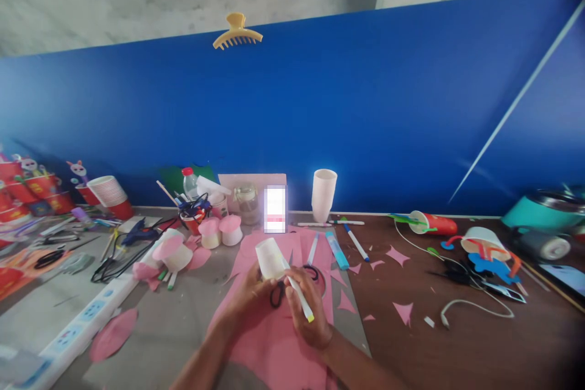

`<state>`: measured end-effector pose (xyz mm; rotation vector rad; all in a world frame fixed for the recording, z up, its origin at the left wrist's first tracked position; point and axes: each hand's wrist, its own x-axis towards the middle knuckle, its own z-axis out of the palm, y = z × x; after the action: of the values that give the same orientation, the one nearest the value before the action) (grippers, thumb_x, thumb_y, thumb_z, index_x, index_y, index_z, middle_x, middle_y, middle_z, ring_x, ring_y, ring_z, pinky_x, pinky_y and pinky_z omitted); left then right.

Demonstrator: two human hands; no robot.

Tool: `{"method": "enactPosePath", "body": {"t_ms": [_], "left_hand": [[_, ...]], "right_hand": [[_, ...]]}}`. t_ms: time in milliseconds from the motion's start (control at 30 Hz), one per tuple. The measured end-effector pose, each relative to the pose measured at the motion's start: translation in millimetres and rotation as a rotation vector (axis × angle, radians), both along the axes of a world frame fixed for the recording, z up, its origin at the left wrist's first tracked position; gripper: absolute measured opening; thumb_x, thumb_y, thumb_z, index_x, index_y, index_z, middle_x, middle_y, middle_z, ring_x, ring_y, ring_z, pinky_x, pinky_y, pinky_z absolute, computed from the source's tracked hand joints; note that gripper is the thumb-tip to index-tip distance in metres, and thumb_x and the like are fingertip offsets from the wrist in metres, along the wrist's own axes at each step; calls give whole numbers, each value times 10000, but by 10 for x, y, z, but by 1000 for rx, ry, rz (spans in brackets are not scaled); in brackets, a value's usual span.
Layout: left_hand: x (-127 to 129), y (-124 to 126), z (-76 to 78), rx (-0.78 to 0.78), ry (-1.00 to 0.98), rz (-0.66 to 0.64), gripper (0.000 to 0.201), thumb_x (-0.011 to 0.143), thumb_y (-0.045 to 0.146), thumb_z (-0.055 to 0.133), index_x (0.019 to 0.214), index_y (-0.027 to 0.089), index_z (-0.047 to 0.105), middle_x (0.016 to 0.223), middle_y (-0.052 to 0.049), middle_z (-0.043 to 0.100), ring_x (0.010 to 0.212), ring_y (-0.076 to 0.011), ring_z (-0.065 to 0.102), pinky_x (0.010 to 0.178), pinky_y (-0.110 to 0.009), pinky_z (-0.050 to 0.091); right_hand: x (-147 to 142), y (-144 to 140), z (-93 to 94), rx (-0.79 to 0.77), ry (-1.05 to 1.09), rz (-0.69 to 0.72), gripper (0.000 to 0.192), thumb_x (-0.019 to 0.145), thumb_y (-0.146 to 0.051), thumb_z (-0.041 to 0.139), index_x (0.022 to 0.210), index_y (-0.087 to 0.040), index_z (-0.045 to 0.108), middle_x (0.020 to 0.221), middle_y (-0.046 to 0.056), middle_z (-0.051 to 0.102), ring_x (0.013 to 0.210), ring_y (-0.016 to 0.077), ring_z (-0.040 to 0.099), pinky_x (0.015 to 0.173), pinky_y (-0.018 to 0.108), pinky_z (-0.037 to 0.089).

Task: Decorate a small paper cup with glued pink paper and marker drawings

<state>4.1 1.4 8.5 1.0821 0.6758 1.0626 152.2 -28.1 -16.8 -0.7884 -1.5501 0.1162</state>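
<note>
My left hand (pixel 256 285) grips a white paper cup (pixel 270 259), tilted over the pink paper (pixel 269 347). In my right hand (pixel 307 311) is a white marker (pixel 299 295) with a yellow end pointing down and toward me; its other end meets the cup's side. Dark-handled scissors (pixel 276 296) lie on the paper beneath my hands, partly hidden by them. Just beyond the cup stands a bright upright panel (pixel 275 208), blurred out. To the right of the paper lie a light-blue tube (pixel 337 250) and a blue-and-white marker (pixel 356 242).
Stacked white cups (pixel 323 195) stand against the blue partition (pixel 365 103). Pink-topped cups (pixel 231 230) and a power strip (pixel 86 317) lie left. On the right are pink scraps (pixel 403 312), a red cup (pixel 434 223), a white cable (pixel 475 304) and a teal container (pixel 543 210).
</note>
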Motion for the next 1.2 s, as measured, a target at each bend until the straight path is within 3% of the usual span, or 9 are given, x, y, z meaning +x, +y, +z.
{"method": "enactPosePath", "body": {"t_ms": [133, 267, 533, 733, 900, 1200], "left_hand": [[-19, -17, 13, -5, -12, -1, 455, 725, 466, 864, 980, 159, 645, 840, -45, 653, 724, -155, 577, 653, -253, 446], [-75, 10, 5, 51, 114, 67, 439, 708, 438, 875, 974, 157, 667, 857, -44, 661, 774, -172, 585, 692, -254, 446], [-52, -14, 13, 40, 105, 72, 383, 771, 450, 820, 917, 150, 632, 817, -37, 624, 720, -153, 549, 632, -244, 428], [-8, -52, 99, -27, 4, 45, 517, 633, 496, 903, 895, 166, 604, 784, -16, 603, 698, -150, 552, 638, -249, 442], [41, -70, 151, -43, 61, 102, 511, 620, 469, 910, 856, 173, 567, 755, 3, 583, 666, -131, 528, 595, -231, 427], [21, -46, 29, -3, 70, 115, 558, 657, 503, 890, 973, 190, 553, 831, -15, 611, 725, -155, 549, 633, -256, 450]], "right_hand": [[-21, -104, 109, 128, -176, 74, 334, 997, -208, 439, 1319, -199, 528, 1083, 117, 695, 1130, 269, 657, 976, 441, 576], [-49, -155, 182, 175, -279, 161, 377, 939, -182, 467, 1314, -188, 508, 1022, 115, 685, 1088, 276, 653, 969, 478, 567], [-58, -87, 80, 153, -289, 91, 416, 899, -140, 476, 1311, -176, 513, 991, 105, 686, 1040, 280, 656, 983, 510, 541], [-68, -88, 27, 115, -265, 88, 406, 904, -153, 482, 1307, -174, 524, 1034, 109, 687, 1082, 290, 650, 992, 497, 541], [-61, -83, 11, 76, -265, 80, 374, 921, -171, 492, 1291, -187, 539, 1034, 109, 692, 1070, 285, 659, 972, 490, 546], [-48, -91, 29, 63, -270, 59, 330, 975, -200, 461, 1297, -190, 533, 1087, 122, 714, 1114, 287, 662, 967, 485, 569]]}}
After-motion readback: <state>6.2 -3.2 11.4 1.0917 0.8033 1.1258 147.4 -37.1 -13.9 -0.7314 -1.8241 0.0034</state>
